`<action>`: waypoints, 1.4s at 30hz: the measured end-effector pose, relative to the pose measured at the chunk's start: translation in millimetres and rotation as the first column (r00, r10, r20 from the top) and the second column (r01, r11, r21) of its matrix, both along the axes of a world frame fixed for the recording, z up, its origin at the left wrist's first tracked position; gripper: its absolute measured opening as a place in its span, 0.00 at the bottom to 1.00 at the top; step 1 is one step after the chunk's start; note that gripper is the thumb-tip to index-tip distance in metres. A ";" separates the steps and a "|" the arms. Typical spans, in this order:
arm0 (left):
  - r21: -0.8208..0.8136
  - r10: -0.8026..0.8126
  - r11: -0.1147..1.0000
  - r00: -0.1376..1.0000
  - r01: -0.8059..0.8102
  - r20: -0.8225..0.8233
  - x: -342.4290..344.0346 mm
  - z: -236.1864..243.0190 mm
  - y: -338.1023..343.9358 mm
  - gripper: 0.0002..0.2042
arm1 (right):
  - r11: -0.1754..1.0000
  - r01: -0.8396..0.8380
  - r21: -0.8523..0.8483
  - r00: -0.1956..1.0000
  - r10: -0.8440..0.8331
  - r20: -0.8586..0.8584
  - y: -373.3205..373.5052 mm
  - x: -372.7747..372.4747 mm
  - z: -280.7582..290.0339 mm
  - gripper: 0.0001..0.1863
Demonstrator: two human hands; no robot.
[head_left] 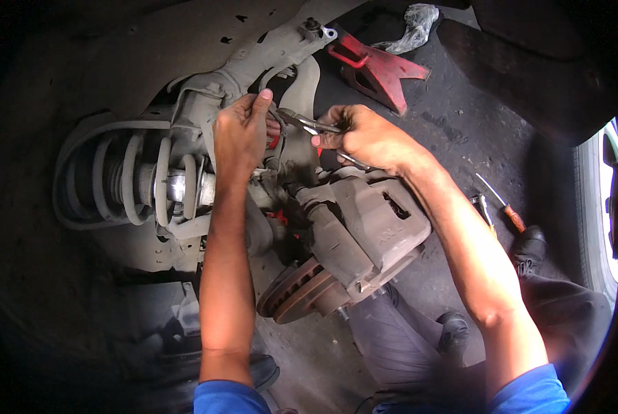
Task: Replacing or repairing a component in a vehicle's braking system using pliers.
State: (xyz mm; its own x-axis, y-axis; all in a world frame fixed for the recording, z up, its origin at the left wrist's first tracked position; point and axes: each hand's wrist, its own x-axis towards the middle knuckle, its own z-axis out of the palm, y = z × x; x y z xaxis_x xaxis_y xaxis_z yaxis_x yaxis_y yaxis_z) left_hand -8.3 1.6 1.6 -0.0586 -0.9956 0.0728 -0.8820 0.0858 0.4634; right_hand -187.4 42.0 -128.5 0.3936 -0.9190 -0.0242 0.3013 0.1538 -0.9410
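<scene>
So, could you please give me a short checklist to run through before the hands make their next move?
1. Pliers held in the right hand: ok.
2. Left hand well away from the pliers' jaws: not ok, it is close beside them.
3. What lies between those jaws: cannot tell.
4. Brake caliper sitting over the brake disc: ok.
5. Loose tools put away: not ok, a screwdriver lies near a black shoe.

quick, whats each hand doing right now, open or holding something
Left hand: closed, fingers curled; what it grips can't be told.
Right hand: closed, holding pliers.
</scene>
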 end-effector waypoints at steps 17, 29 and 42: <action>-0.064 0.020 0.998 0.999 -0.022 -0.034 -2.3 0.4 1.1 0.23 | 0.999 0.005 -0.037 0.997 -0.002 0.080 5.7 -3.1 7.3 0.22; -0.051 0.062 0.997 0.991 -0.056 0.118 -9.3 3.5 5.9 0.23 | 0.976 0.138 -0.169 0.974 -0.165 -0.158 7.4 4.4 16.5 0.22; -0.038 0.039 0.999 0.997 -0.037 0.069 -6.2 3.5 4.2 0.22 | 0.941 0.245 -0.234 0.917 -0.304 -0.260 12.3 4.3 21.1 0.27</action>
